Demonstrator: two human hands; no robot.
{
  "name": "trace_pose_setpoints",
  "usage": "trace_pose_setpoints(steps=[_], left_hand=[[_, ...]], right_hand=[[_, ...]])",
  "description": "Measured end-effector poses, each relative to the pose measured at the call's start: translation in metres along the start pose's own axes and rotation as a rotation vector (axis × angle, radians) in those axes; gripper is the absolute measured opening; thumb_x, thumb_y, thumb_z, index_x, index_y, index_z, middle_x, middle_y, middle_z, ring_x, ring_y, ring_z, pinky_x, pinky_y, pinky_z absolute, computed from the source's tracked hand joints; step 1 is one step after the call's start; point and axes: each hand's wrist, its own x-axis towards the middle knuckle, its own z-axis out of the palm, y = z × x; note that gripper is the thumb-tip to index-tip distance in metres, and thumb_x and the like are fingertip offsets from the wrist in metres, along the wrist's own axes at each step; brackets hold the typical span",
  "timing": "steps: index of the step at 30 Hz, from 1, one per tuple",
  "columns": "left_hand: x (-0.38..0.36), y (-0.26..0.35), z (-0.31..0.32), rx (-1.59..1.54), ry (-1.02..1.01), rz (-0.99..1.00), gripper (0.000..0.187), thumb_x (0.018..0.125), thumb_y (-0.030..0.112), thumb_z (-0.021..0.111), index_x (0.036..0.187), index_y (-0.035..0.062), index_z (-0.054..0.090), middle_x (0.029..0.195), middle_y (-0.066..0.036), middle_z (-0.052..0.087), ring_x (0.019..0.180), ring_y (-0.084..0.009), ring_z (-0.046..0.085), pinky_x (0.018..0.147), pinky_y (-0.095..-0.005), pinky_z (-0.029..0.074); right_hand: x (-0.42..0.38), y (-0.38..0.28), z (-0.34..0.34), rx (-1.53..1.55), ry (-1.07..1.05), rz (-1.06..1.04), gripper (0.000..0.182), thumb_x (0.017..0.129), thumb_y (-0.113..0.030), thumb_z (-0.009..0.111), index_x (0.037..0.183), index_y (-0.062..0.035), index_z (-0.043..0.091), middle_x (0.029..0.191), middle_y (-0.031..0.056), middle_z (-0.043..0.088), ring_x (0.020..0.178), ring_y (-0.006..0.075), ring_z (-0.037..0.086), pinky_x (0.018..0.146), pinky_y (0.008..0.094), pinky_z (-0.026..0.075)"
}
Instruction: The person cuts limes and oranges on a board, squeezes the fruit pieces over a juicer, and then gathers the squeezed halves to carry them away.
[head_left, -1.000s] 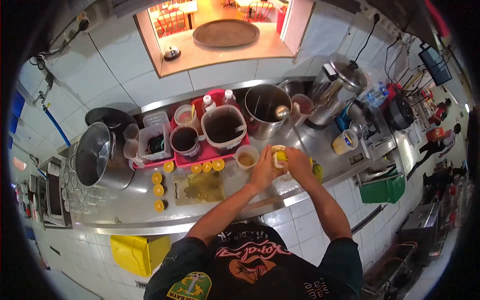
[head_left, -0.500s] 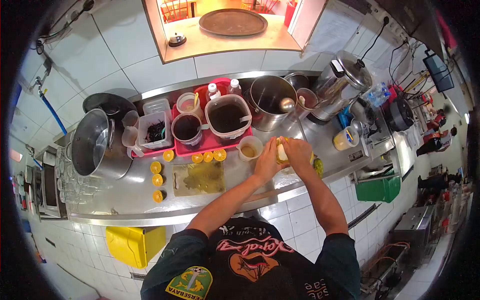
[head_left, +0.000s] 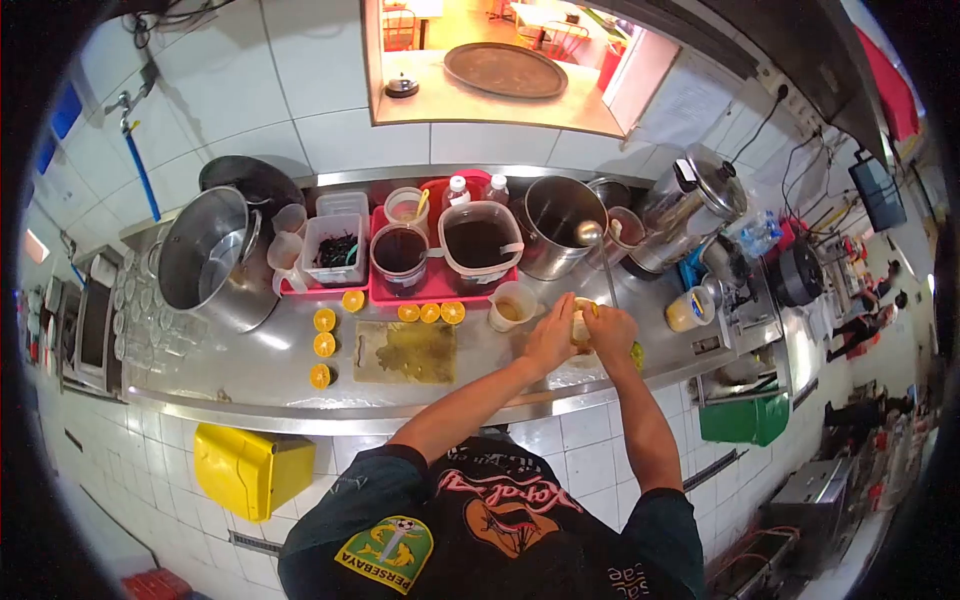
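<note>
My left hand [head_left: 551, 338] and my right hand [head_left: 609, 330] close in from both sides on a pale, yellow-edged thing [head_left: 580, 327] over the steel counter. Fingers cover most of it, so its exact kind is hidden. Just left of my hands stands a clear plastic measuring jug [head_left: 509, 310] with some cloudy liquid in it. Green citrus fruit [head_left: 637, 354] shows partly behind my right hand. Farther left, a wet, stained cutting board [head_left: 405, 352] lies flat, and orange halves [head_left: 324, 345] sit cut side up in a column and a row beside it.
A pink tray [head_left: 385, 290] carries tubs of dark liquid. Behind stands a tall steel pot [head_left: 562, 225] with a ladle [head_left: 588, 234]; a large pot [head_left: 207, 262] is at far left. A lidded tub [head_left: 690, 310] stands right. Bins [head_left: 250, 470] are below the counter edge.
The view has turned, so the counter appears shifted. Both hands stay together around the pale, yellow-edged thing, with my right hand's grip slightly altered and more of the thing's pale side showing.
</note>
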Motion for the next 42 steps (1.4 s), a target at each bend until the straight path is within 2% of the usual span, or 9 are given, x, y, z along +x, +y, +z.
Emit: trace_pose_setpoints(steps=[10,15,19,25,29,31,38,40,42], left_hand=[[-0.002,-0.003,-0.014,-0.038,0.019,-0.038,0.1,0.067,0.028,0.083,0.142,-0.0021,0.026,0.145,-0.022,0.033,0.127,-0.0384,0.044,0.103,-0.0419,0.041],[-0.032,-0.03,-0.055,0.027,0.26,0.14,0.061,0.079,0.024,0.075,0.128,0.0003,0.048,0.124,-0.02,0.049,0.11,-0.0376,0.054,0.092,-0.0433,0.046],[-0.075,-0.106,-0.09,0.292,0.386,-0.333,0.048,0.078,0.027,0.072,0.116,0.003,0.057,0.114,-0.017,0.053,0.105,-0.0349,0.054,0.087,-0.045,0.044],[-0.077,-0.149,-0.092,0.665,0.33,-0.474,0.065,0.071,0.036,0.077,0.124,0.0058,0.053,0.118,-0.015,0.052,0.112,-0.0325,0.051,0.092,-0.046,0.041],[-0.068,-0.158,-0.086,0.747,0.247,-0.526,0.067,0.069,0.036,0.078,0.124,0.0068,0.053,0.119,-0.015,0.052,0.114,-0.0319,0.05,0.094,-0.0457,0.04],[-0.067,-0.159,-0.082,0.726,0.308,-0.554,0.065,0.067,0.036,0.079,0.119,0.0065,0.054,0.117,-0.015,0.052,0.113,-0.0312,0.051,0.095,-0.0459,0.038],[-0.084,-0.153,-0.089,0.608,0.346,-0.372,0.054,0.067,0.03,0.08,0.108,0.0056,0.055,0.108,-0.014,0.051,0.105,-0.0309,0.053,0.086,-0.0426,0.043],[-0.092,-0.136,-0.094,0.177,0.391,-0.292,0.053,0.065,0.022,0.082,0.107,0.0052,0.055,0.104,-0.012,0.051,0.102,-0.0288,0.053,0.081,-0.0376,0.045],[-0.093,-0.123,-0.088,0.023,0.334,-0.213,0.054,0.064,0.019,0.082,0.109,0.0056,0.055,0.107,-0.012,0.051,0.101,-0.0275,0.053,0.081,-0.0373,0.045]], right_hand=[[0.009,-0.004,0.022,0.142,0.002,0.172,0.036,0.085,-0.031,0.058,0.064,-0.0026,0.066,0.063,0.0199,0.063,0.056,0.0373,0.062,0.054,0.0467,0.049],[-0.029,0.044,0.039,0.391,0.131,0.418,0.053,0.093,-0.043,0.052,0.062,-0.0005,0.058,0.058,0.0162,0.056,0.05,0.0294,0.055,0.051,0.0442,0.042],[-0.111,0.119,0.098,0.445,0.151,0.67,0.054,0.094,-0.049,0.053,0.068,-0.0015,0.058,0.054,0.0088,0.047,0.046,0.019,0.047,0.048,0.0384,0.04],[-0.159,0.131,0.101,0.964,-0.245,1.16,0.045,0.091,-0.049,0.057,0.099,-0.005,0.06,0.068,0.0044,0.056,0.05,0.0135,0.052,0.046,0.0271,0.042],[-0.159,0.122,0.102,1.042,-0.248,1.106,0.045,0.092,-0.048,0.056,0.101,-0.0044,0.06,0.074,0.0051,0.059,0.051,0.0127,0.053,0.047,0.0273,0.044],[-0.184,0.149,0.156,0.762,-0.222,0.881,0.044,0.091,-0.047,0.057,0.102,-0.0044,0.061,0.078,0.0058,0.06,0.054,0.0128,0.055,0.048,0.0271,0.045],[-0.161,0.104,0.085,0.956,-0.078,0.902,0.036,0.094,-0.035,0.058,0.108,-0.0023,0.062,0.083,0.0067,0.063,0.069,0.0114,0.06,0.055,0.0246,0.047],[-0.147,0.082,0.063,0.929,0.049,0.739,0.033,0.095,-0.032,0.058,0.108,-0.0019,0.062,0.084,0.0061,0.063,0.074,0.0115,0.06,0.059,0.0241,0.049],[-0.13,0.05,0.039,1.2,-0.136,0.777,0.035,0.097,-0.033,0.055,0.111,-0.0019,0.061,0.088,0.0059,0.065,0.077,0.0118,0.061,0.066,0.0262,0.051]])
